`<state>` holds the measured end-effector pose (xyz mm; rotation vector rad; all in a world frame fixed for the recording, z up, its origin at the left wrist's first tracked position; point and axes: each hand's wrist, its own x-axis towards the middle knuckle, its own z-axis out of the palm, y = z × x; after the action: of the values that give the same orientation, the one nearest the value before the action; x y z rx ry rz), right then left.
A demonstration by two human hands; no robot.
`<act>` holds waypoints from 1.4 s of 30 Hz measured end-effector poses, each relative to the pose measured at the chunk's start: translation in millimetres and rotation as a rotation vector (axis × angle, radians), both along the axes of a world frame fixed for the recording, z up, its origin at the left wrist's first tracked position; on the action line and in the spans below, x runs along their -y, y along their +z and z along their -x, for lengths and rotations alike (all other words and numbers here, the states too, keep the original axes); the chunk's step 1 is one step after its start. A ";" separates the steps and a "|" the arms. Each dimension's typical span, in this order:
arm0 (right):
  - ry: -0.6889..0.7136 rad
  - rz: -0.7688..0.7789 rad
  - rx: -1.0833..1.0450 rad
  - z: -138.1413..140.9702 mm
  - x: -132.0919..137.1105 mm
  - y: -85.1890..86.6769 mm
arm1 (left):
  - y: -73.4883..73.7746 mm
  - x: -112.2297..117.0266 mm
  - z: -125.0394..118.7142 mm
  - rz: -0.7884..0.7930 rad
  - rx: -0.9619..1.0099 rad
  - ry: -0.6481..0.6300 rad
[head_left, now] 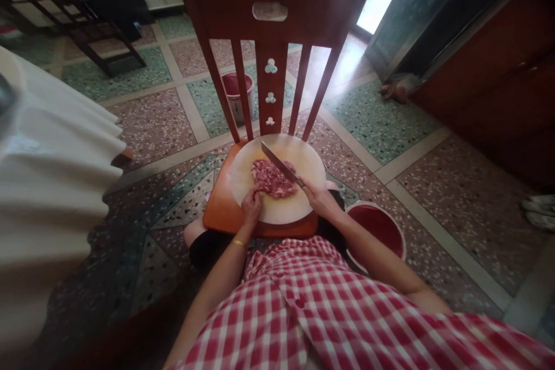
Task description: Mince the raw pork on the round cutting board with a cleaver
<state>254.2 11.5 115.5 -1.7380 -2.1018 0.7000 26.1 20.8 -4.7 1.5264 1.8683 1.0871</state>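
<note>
A round pale cutting board (299, 156) lies on the seat of a wooden chair (271, 11). A heap of minced red meat (272, 178) sits in the board's middle. My right hand (315, 196) grips the handle of a knife (280, 163), whose blade slants up and left over the meat. My left hand (252, 205) rests with curled fingers on the board at the meat's near left edge, touching it. A yellow band circles my left wrist.
A red bucket (378, 228) stands on the terrazzo floor by my right forearm. A smaller red bucket (236, 92) stands behind the chair. A white cloth-draped table (47, 167) fills the left. A wooden cabinet (498, 75) lines the right wall.
</note>
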 end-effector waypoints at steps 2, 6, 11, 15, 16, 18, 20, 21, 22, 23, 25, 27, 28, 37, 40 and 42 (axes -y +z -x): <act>-0.005 -0.112 -0.051 -2.9 -0.4 6.7 | -0.1 0.1 -0.1 -0.010 0.001 -0.007; -0.059 0.004 0.019 -2.8 0.1 -3.8 | 0.1 -0.2 -0.4 -0.004 -0.005 0.002; -0.086 0.053 -0.139 -9.9 -4.6 -7.8 | 1.8 -0.1 -0.3 -0.001 0.000 -0.003; -0.237 0.075 -0.470 -27.8 -1.1 7.5 | -0.9 -0.1 0.0 -0.010 -0.003 -0.008; -0.300 0.147 -0.569 -33.3 2.4 5.5 | -1.9 -0.2 0.1 -0.011 -0.002 -0.006; -0.433 0.330 -0.762 -43.8 12.3 -8.1 | -3.5 -0.5 0.1 -0.012 0.007 -0.008; -0.555 0.496 -0.901 -50.8 24.1 -30.0 | -4.0 -0.8 -0.1 -0.017 0.014 -0.012; -0.596 0.555 -0.945 -51.8 29.6 -41.5 | -3.8 -0.8 -0.2 -0.019 0.015 -0.012; -0.623 0.598 -0.976 -50.9 33.9 -52.2 | -3.5 -0.9 -0.4 -0.021 0.014 -0.010; -0.635 0.624 -0.998 -47.8 36.4 -61.1 | -3.1 -0.9 -0.6 -0.021 0.012 -0.008; -0.627 0.647 -1.015 -36.3 34.6 -72.5 | -2.0 -0.7 -1.0 -0.019 0.006 -0.005; -0.580 0.630 -0.988 -20.7 23.3 -74.5 | -0.8 -0.5 -1.4 -0.019 0.002 -0.003; -0.541 0.606 -0.951 -12.8 15.1 -72.5 | -0.1 -0.3 -1.6 -0.021 0.000 -0.002; 0.035 0.058 0.023 20.1 -22.1 -37.1 | 4.8 0.8 -1.7 -0.007 0.012 0.008; 0.034 0.057 0.100 15.3 -15.4 -16.3 | 3.8 1.5 -1.2 -0.007 0.034 0.004; 0.014 -0.011 0.000 12.5 -14.7 9.0 | 3.0 2.0 -0.8 -0.020 0.049 -0.009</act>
<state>241.7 26.2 124.5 -1.7187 -2.1158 0.6908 27.0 18.8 -1.7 1.5044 1.8209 1.1317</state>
